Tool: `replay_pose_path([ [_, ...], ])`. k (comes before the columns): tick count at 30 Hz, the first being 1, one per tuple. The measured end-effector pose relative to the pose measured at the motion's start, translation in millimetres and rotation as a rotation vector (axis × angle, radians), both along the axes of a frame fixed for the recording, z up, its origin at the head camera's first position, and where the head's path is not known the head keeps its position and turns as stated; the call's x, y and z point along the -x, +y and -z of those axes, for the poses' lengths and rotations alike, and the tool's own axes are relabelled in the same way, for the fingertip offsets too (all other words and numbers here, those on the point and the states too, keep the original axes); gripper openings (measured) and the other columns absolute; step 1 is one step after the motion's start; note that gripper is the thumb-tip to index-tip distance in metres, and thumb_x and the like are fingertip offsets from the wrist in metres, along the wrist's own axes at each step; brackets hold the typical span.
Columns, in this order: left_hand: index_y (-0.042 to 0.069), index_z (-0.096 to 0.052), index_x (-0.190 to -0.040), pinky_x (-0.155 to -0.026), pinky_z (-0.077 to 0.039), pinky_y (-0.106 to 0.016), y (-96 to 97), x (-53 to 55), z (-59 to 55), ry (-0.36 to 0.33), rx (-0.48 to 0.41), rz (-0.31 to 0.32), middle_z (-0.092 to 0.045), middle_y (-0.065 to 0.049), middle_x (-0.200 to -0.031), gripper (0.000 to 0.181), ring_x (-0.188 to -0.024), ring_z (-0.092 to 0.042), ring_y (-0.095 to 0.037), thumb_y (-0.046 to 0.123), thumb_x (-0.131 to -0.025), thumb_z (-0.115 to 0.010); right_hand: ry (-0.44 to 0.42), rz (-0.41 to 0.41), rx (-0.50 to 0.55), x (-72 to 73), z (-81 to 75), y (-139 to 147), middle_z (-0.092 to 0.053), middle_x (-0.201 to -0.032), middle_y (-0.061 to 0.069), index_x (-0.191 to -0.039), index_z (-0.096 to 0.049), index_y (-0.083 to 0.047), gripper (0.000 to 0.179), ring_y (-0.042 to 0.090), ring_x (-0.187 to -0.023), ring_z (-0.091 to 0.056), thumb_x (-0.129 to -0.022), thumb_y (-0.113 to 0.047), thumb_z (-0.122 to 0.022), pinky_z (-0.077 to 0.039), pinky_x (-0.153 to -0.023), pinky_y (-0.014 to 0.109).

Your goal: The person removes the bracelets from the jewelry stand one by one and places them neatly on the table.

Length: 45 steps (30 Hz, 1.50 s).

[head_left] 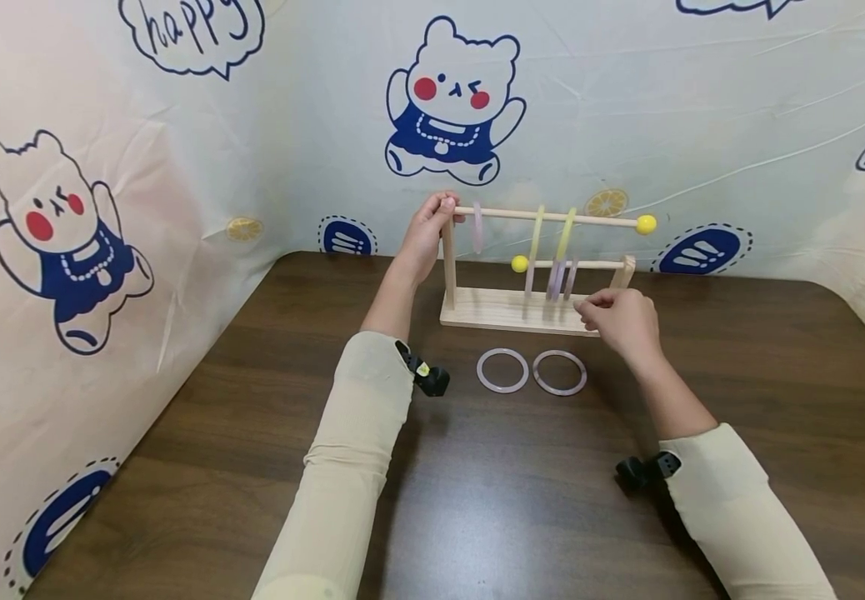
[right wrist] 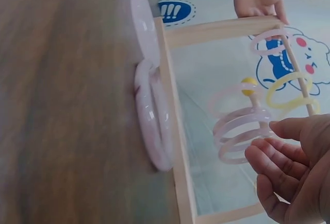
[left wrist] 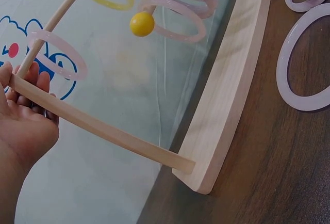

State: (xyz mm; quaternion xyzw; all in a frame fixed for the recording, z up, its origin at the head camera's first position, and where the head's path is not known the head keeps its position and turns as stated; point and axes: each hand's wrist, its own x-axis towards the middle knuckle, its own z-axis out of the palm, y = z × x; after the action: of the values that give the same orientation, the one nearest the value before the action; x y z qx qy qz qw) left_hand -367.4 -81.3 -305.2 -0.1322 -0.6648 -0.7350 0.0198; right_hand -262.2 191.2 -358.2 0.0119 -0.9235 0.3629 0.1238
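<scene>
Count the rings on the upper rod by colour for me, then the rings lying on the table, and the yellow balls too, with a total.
Pink ring on the upper rod: 1
Yellow rings on the upper rod: 2
Purple rings on the table: 2
Yellow balls: 2
Total: 7

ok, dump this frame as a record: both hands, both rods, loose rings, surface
left hand: grips top of left post on wooden stand
right hand: near pale purple rings on lower rod; no held item visible
upper rod: one pale pink ring, two yellow rings
lower rod: several overlapping pale purple rings; exact count unclear
loose rings: two, flat, in front of stand
surface: dark brown wood-grain table
</scene>
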Motion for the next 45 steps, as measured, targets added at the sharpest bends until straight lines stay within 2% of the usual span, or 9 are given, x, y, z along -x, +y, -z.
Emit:
replay_pose_path([
  [5,0.009,-0.051,-0.107,-0.094,-0.029,-0.029,-0.7,-0.4,0.5,0.0,0.001,0.0,-0.05,-0.002,-0.099,0.019,-0.098,-0.049,-0.017,0.022,-0.1,-0.041,0.03,0.016,0.034,2.4,-7.3,-5.5,-0.069,-0.072,0.008,-0.087,-0.072,-0.006,0.03,0.019,-0.065,-0.064,-0.087,-0.034,-0.063,-0.039,-0.053,0.03],
  [12,0.009,-0.051,-0.107,-0.094,-0.029,-0.029,-1.5,-0.3,0.6,0.004,0.003,0.005,-0.05,-0.002,-0.099,0.018,-0.098,-0.049,-0.017,0.023,-0.1,-0.04,0.127,0.058,0.092,6.9,-14.4,-11.5,-0.068,-0.068,0.005,-0.084,-0.073,-0.006,0.025,0.004,-0.057,-0.058,-0.084,-0.03,-0.067,-0.037,-0.05,0.027],
  [20,0.003,-0.049,-0.113,-0.094,-0.03,-0.029,-2.1,-0.4,0.4,0.007,0.008,0.005,-0.05,-0.002,-0.099,0.025,-0.098,-0.048,-0.017,0.023,-0.1,-0.04,0.16,0.039,0.125,14.8,-23.6,-18.9,-0.069,-0.085,0.014,-0.097,-0.071,-0.002,0.029,0.025,-0.079,-0.063,-0.086,-0.028,-0.065,-0.041,-0.064,0.031],
  [24,0.004,-0.049,-0.112,-0.094,-0.029,-0.029,-2.3,0.0,1.3,-0.001,0.007,0.006,-0.05,-0.002,-0.098,0.024,-0.098,-0.048,-0.017,0.023,-0.1,-0.04,0.178,0.058,0.137,19.6,-27.1,-22.6,-0.069,-0.086,0.014,-0.097,-0.071,-0.004,0.03,0.024,-0.079,-0.062,-0.085,-0.031,-0.067,-0.04,-0.062,0.032],
  [26,0.008,-0.05,-0.108,-0.094,-0.029,-0.029,-2.5,0.3,1.9,-0.008,0.004,0.003,-0.05,-0.003,-0.097,0.02,-0.098,-0.048,-0.017,0.024,-0.1,-0.041,0.185,0.063,0.143,21.7,-28.5,-24.3,-0.069,-0.086,0.014,-0.096,-0.071,-0.004,0.032,0.023,-0.078,-0.062,-0.084,-0.033,-0.067,-0.039,-0.061,0.03],
  [34,0.009,-0.051,-0.106,-0.093,-0.029,-0.03,-3.0,-0.4,2.1,-0.002,-0.001,0.001,-0.051,-0.002,-0.095,0.018,-0.098,-0.049,-0.017,0.023,-0.1,-0.041,0.226,0.039,0.173,29.3,-30.0,-29.7,-0.068,-0.09,0.015,-0.1,-0.07,-0.002,0.034,0.023,-0.078,-0.063,-0.082,-0.031,-0.07,-0.041,-0.059,0.025],
  [37,0.009,-0.051,-0.107,-0.093,-0.03,-0.029,-2.9,-0.5,1.2,-0.002,0.008,0.001,-0.05,-0.003,-0.097,0.019,-0.098,-0.049,-0.018,0.023,-0.1,-0.041,0.231,0.03,0.193,31.1,-30.5,-32.3,-0.068,-0.094,0.015,-0.103,-0.069,-0.001,0.035,0.024,-0.083,-0.064,-0.082,-0.029,-0.071,-0.044,-0.064,0.028],
  [40,0.003,-0.049,-0.112,-0.093,-0.03,-0.03,-2.4,-0.2,0.5,0.001,0.013,0.006,-0.05,-0.003,-0.098,0.025,-0.099,-0.048,-0.018,0.023,-0.1,-0.041,0.235,0.012,0.235,34.6,-31.4,-34.6,-0.067,-0.1,0.016,-0.108,-0.066,0.0,0.039,0.026,-0.091,-0.064,-0.083,-0.03,-0.07,-0.047,-0.074,0.033],
  [45,-0.004,-0.044,-0.121,-0.094,-0.029,-0.03,-2.1,0.9,0.5,0.008,0.02,0.011,-0.05,-0.002,-0.097,0.035,-0.099,-0.048,-0.018,0.023,-0.1,-0.04,0.232,-0.003,0.299,41.5,-32.1,-35.2,-0.066,-0.104,0.016,-0.111,-0.065,-0.001,0.039,0.027,-0.097,-0.063,-0.083,-0.027,-0.07,-0.046,-0.082,0.038],
])
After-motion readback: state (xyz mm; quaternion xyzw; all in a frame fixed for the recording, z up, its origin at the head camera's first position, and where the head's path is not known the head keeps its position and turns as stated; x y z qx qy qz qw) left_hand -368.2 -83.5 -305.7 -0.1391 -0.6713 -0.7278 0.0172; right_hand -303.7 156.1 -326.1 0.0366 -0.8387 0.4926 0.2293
